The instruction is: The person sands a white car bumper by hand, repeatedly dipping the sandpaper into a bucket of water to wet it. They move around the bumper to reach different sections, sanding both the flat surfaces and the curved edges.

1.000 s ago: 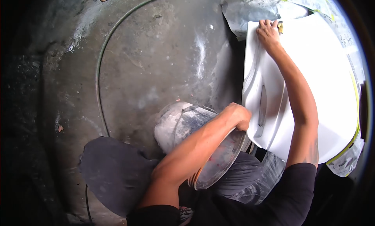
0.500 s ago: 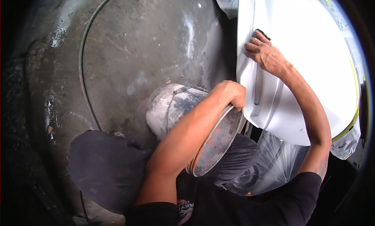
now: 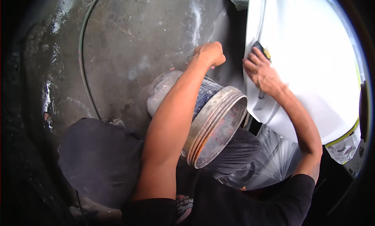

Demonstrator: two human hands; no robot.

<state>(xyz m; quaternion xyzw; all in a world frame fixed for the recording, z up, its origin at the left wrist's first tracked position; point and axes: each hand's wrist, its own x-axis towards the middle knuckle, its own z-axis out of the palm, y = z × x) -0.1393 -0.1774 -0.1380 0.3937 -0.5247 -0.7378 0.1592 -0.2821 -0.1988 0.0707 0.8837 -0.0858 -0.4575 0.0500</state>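
My right hand (image 3: 265, 72) grips a small black sanding block (image 3: 262, 51) with a yellow marking and presses it against the white car body panel (image 3: 308, 65), near its left edge beside a raised crease. My left hand (image 3: 211, 54) is closed in a fist over the floor, just past the bucket and apart from it. Its fingers curl under, so what they hold, if anything, is hidden. A dusty, scuffed bucket (image 3: 207, 120) lies tilted under my left forearm, its open mouth facing me.
Clear plastic sheeting (image 3: 277, 155) hangs below the panel, and yellow-green masking tape (image 3: 343, 133) runs along its right side. A dark hose (image 3: 81, 50) curves over the stained concrete floor (image 3: 129, 38). My knees are on either side of the bucket.
My left hand has left the bucket's rim and moved up and left over the floor. My right hand has slid the sanding block a little down the panel. The view has shifted slightly.
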